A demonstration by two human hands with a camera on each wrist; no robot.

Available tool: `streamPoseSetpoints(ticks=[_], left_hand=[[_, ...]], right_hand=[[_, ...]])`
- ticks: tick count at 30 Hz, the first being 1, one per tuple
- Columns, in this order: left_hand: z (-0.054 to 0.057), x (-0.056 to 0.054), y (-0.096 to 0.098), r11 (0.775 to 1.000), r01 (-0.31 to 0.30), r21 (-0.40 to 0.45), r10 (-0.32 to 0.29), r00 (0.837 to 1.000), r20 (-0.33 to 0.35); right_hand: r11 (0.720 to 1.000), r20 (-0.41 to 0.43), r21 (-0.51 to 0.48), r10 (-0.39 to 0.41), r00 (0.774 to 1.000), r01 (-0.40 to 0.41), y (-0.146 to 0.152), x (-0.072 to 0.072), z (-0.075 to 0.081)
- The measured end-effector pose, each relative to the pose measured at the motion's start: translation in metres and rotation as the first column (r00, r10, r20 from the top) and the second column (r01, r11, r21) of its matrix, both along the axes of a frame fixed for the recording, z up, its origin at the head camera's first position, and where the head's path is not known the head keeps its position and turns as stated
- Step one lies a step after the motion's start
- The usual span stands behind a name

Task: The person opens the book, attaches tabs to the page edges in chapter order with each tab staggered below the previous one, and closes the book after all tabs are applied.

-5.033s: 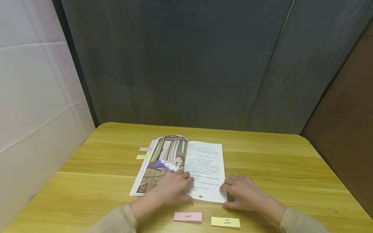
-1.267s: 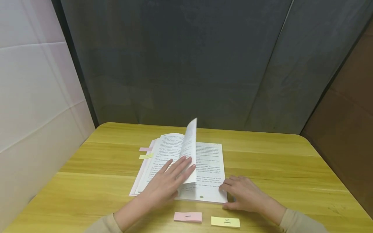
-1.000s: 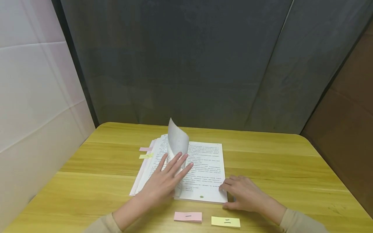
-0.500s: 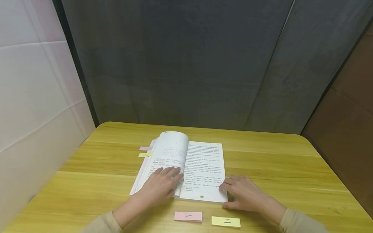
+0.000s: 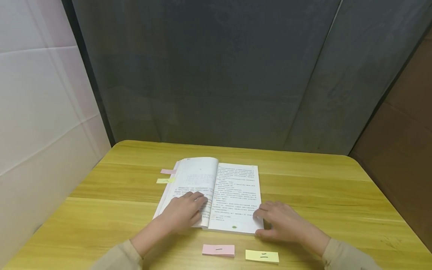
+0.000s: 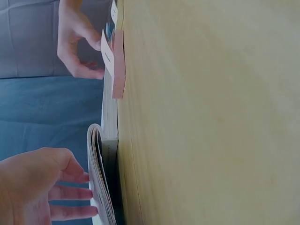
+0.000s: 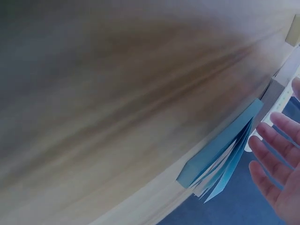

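An open book (image 5: 236, 195) lies on the table, printed text on both pages. My left hand (image 5: 183, 210) rests on the lower part of its left page. In the left wrist view, the fingertips (image 6: 89, 194) touch the stacked leaves, nearly straight. Along the book's right edge is my right hand (image 5: 281, 221), fingertips on the page and thumb by the lower corner. The right wrist view shows those fingers (image 7: 276, 154) extended. A blue pad of slips (image 7: 215, 154) sits beneath this hand, mostly hidden in the head view. Pink (image 5: 168, 171) and yellow tabs (image 5: 165, 180) stick out at left.
In front of the book lie a pink slip pad (image 5: 218, 250) with one stroke and a yellow slip pad (image 5: 262, 256) with two strokes. The wooden table (image 5: 320, 187) is bounded by a dark panel (image 5: 216, 75) behind and fabric walls at both sides.
A leaf that stood upright has been turned over and lies on the left, replacing the illustrated page. My left hand has drawn back down and left; the right has hardly moved.
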State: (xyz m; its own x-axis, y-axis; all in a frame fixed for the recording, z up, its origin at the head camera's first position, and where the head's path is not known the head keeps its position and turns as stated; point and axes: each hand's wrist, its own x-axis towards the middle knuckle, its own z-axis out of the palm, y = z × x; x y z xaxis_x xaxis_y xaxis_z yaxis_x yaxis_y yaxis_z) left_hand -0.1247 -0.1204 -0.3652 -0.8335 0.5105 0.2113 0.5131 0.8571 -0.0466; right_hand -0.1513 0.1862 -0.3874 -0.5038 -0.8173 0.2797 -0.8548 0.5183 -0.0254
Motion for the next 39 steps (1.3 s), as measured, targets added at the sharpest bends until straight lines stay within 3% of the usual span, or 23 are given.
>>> streamPoseSetpoints(ticks=[8,15,19,26,34,39], left_hand=[[-0.002,-0.007,-0.016,0.996,-0.085,-0.017,0.085,0.996,-0.009],[-0.005,-0.008,-0.03,0.994,-0.106,-0.014,0.106,0.994,-0.006],[-0.005,-0.008,-0.034,0.995,-0.098,0.002,0.098,0.995,0.005],[-0.003,-0.007,-0.034,0.997,-0.083,0.007,0.083,0.996,0.026],[-0.003,-0.005,-0.035,0.997,-0.079,0.011,0.079,0.997,0.023],[-0.003,-0.005,-0.035,0.997,-0.073,0.009,0.073,0.997,0.019]], right_hand=[[1.0,0.123,0.003,-0.014,0.992,0.013,-0.01,-0.015,0.008],[0.999,0.223,0.015,-0.043,0.974,0.041,-0.032,-0.034,0.022],[0.998,0.23,-0.014,-0.057,0.972,0.062,-0.049,-0.051,0.033],[0.984,0.218,-0.032,-0.165,0.962,0.176,-0.075,-0.078,0.048],[0.977,0.257,-0.053,-0.186,0.949,0.206,-0.102,-0.088,0.055],[0.975,0.283,-0.008,-0.209,0.936,0.22,-0.117,-0.091,0.052]])
